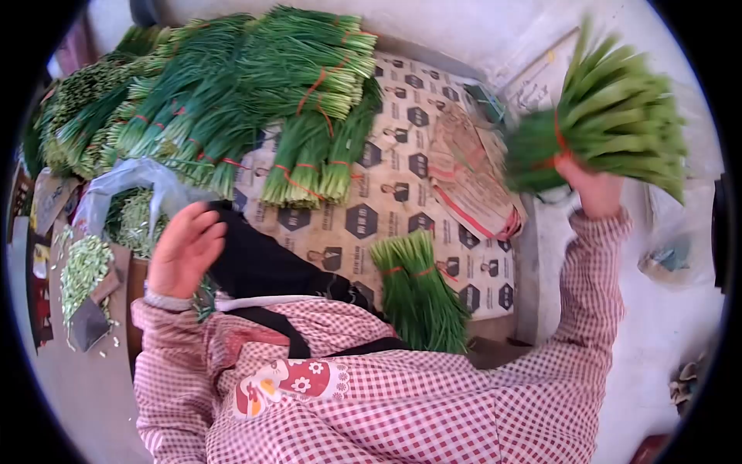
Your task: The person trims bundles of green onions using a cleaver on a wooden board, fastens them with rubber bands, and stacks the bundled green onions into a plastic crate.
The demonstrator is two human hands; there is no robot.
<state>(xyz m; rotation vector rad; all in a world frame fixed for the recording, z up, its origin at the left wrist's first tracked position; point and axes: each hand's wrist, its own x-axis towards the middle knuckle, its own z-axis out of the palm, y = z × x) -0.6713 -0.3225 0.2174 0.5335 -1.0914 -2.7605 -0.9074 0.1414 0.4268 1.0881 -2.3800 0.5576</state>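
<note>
Raised at the right, my right hand [593,185] grips a large bundle of chives [618,112] near its red tie. The bundle is blurred, its pale cut ends fanned toward the right and its dark green part to the left. My left hand [185,249] is in the air at the left with loosely curled fingers and nothing in it, close to a clear plastic bag [143,182]. Two smaller tied chive bundles [417,286] lie just in front of my body, right of my dark-clothed leg [259,255].
A big pile of red-tied chive bundles [255,77] covers the back left of the printed sheet [386,185]. A folded woven sack [471,170] lies at its right side. Chopped green bits [86,267] and a dark scraper-like piece [90,325] are at far left.
</note>
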